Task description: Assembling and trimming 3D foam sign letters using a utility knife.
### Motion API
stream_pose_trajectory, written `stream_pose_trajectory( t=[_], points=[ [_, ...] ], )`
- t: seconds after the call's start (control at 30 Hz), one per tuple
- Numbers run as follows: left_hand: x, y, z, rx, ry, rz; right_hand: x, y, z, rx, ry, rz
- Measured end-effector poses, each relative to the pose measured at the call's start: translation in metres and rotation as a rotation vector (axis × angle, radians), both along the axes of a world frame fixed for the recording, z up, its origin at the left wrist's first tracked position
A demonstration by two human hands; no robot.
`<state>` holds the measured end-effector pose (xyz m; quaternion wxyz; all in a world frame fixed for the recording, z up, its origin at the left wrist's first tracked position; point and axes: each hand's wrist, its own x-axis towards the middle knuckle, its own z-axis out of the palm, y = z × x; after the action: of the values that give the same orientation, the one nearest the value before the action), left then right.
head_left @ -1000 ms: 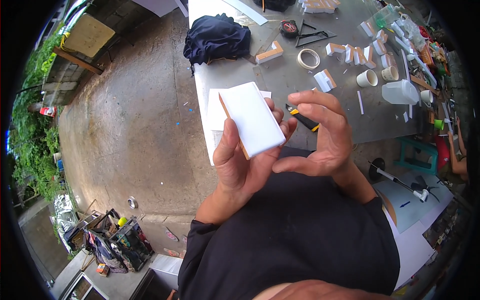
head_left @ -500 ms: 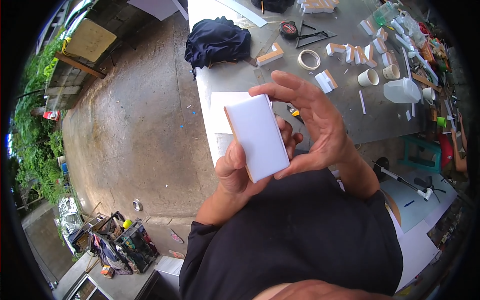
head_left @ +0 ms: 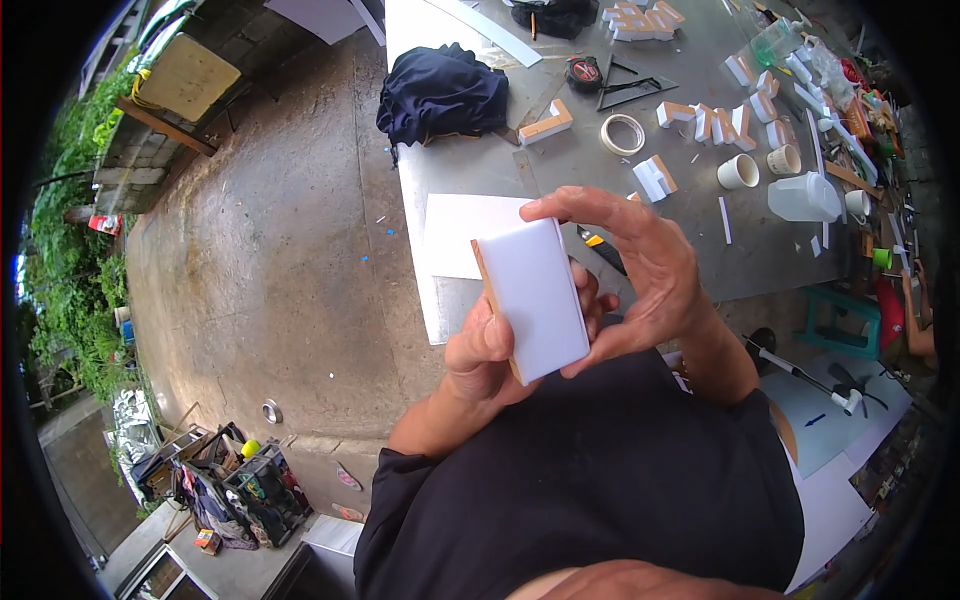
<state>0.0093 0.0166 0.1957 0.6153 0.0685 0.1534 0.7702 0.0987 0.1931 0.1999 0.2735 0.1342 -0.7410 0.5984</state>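
White-faced, tan-edged rectangular block (head_left: 532,298), held bodyward of the white sheet (head_left: 453,240): probably light and stiff, its smooth face slippery, so edges offer the better purchase. Left hand (head_left: 480,348) clasps its tan side; right hand (head_left: 652,280) arches, holding it lengthwise between fingertip and thumb.

A loose, plain black shirt (head_left: 590,475) is worn, its matte cloth gathered into soft creases. A short left sleeve (head_left: 405,475) is seen at the shirt's left edge, and a matching right sleeve (head_left: 775,430) at its right. Beyond the shirt's cuffs, both forearms (head_left: 435,420), the left hand (head_left: 478,358) and the right hand (head_left: 652,268) are bared.
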Motion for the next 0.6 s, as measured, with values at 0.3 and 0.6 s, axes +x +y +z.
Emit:
stream_pose_trajectory(
  t=[0.3,0.6],
  points=[
    [-0.012,-0.002,-0.017,0.018,0.310,0.139,0.030,0.008,0.049,0.272,0.028,-0.229],
    [-0.021,-0.003,-0.015,-0.243,0.546,0.340,0.043,-0.048,0.154,0.527,-0.269,-0.539]
  ],
)
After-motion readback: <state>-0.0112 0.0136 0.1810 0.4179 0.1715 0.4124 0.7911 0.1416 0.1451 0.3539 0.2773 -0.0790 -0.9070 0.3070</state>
